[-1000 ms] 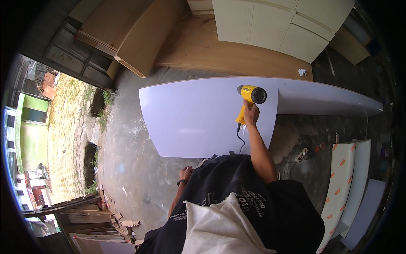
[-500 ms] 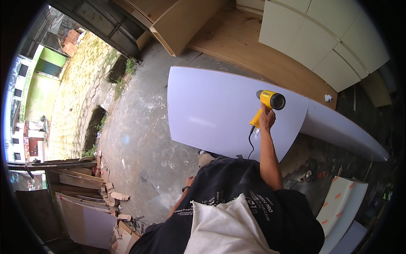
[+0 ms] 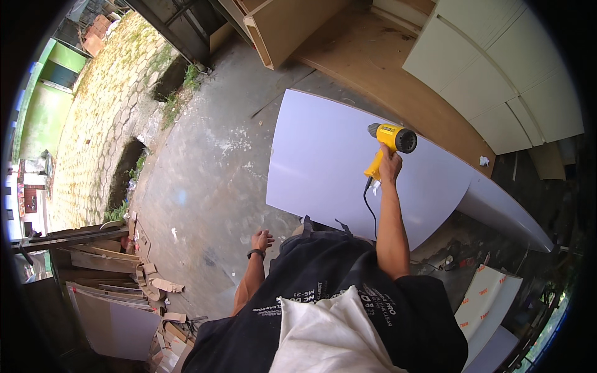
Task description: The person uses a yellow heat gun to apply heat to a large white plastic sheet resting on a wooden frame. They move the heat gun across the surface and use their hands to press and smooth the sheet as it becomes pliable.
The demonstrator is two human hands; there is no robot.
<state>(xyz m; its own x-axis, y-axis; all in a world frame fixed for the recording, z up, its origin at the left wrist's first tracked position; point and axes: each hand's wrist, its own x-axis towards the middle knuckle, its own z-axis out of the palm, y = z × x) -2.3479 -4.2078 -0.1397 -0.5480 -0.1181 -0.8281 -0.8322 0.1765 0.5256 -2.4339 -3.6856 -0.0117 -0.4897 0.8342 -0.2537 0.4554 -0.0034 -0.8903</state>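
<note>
Right hand [image 3: 390, 166] grips yellow heat gun [image 3: 390, 144] — nozzle pointing left, handle angled down.

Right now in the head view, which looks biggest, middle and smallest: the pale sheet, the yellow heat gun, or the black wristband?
1. Pale sheet, by far the largest.
2. Yellow heat gun, held in the right hand.
3. Black wristband on the left hand's wrist, the smallest.

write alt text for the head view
The person's right hand holds a yellow heat gun over a large pale sheet lying on the concrete floor. The left hand hangs open, holding nothing.
</note>
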